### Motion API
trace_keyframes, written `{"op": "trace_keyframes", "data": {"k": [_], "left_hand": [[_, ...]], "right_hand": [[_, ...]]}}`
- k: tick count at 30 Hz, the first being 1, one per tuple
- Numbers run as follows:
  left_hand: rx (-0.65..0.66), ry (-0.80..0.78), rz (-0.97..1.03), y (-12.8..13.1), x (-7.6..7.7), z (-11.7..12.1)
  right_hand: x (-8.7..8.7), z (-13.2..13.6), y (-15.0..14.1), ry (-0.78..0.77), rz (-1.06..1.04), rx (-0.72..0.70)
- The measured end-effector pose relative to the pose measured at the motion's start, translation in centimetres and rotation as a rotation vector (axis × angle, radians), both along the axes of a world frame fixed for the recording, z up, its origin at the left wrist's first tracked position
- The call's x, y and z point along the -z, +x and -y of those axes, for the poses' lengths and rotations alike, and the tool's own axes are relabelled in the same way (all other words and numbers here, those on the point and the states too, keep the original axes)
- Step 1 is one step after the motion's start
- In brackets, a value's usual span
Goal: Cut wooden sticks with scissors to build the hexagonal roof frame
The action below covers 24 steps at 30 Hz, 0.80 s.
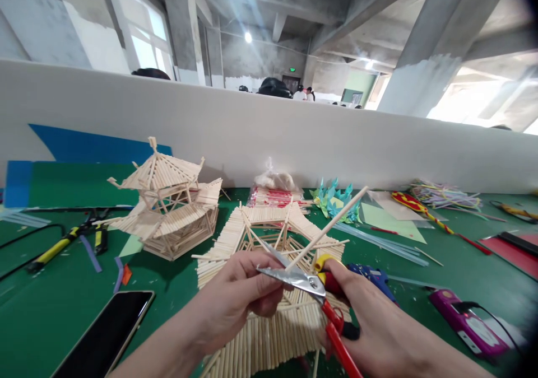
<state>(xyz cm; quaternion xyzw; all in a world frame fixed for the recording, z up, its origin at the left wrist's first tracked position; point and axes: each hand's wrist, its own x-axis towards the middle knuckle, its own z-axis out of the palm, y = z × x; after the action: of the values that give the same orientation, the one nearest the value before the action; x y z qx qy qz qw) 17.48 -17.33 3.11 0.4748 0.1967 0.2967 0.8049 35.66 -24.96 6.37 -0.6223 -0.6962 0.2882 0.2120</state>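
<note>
My left hand (237, 297) pinches the low end of a long thin wooden stick (332, 224) that slants up to the right. My right hand (370, 322) grips red-and-yellow-handled scissors (306, 281), whose open metal blades straddle the stick close to my left fingers. Both hands hover over a flat model section made of wooden sticks (269, 255) on the green table (50, 305).
A finished stick pagoda (168, 204) stands at left. Yellow-handled pliers (69, 238) and a black phone (105, 333) lie on the left. A blue glue gun (374, 277), a purple device (466, 322), coloured paper (336, 199) and straws (445, 196) lie right. A white partition (269, 131) runs behind.
</note>
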Motion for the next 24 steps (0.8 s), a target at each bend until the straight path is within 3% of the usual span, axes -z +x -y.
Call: {"op": "trace_keyframes", "data": {"k": [4,9,11,13,19,24], "left_hand": [[-0.008,0.066,-0.023,0.0,-0.2,0.5],[-0.396,0.618,-0.302,0.3,-0.4,1.8],[-0.422,0.707,-0.332,0.2,-0.4,2.1],[-0.327,0.632,-0.29,0.0,-0.2,2.0],[-0.041,0.114,-0.05,-0.3,0.4,1.3],[0.015,-0.017,-0.031,-0.2,0.0,1.4]], "right_hand": [[1.1,0.3,0.1,0.04,-0.062,-0.018],[0.8,0.2,-0.3,0.027,-0.096,0.019],[0.3,0.1,-0.4,0.003,-0.051,0.036],[0.1,0.1,-0.4,-0.024,-0.039,0.03],[0.8,0.4,-0.1,-0.019,0.036,0.01],[1.2,0.9,0.0,0.074,-0.007,0.007]]}}
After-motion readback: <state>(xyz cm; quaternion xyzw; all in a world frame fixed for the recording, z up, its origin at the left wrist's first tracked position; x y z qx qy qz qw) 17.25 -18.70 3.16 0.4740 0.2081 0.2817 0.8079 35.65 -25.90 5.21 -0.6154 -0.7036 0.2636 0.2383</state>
